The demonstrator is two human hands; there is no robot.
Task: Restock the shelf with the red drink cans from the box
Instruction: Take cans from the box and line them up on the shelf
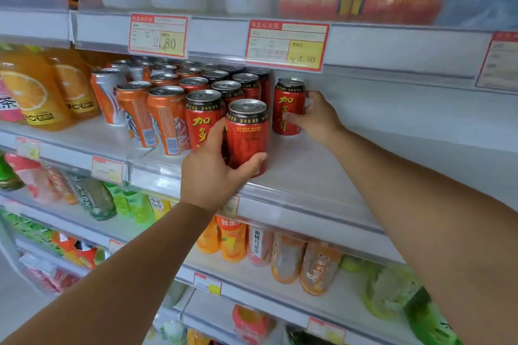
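A: Where are the hands?
B: My left hand (213,173) wraps a red metal drink can (246,134) with a silver top, upright at the front edge of the white shelf (322,171). My right hand (316,117) grips a second red can (288,106) standing further back, just right of the stocked red rows (229,89).

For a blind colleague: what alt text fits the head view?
Two bare hands stock a white shop shelf: the left hand grips a red metal drink can at the front edge, the right hand a second red can further back. Matching red cans and orange cans stand to the left.
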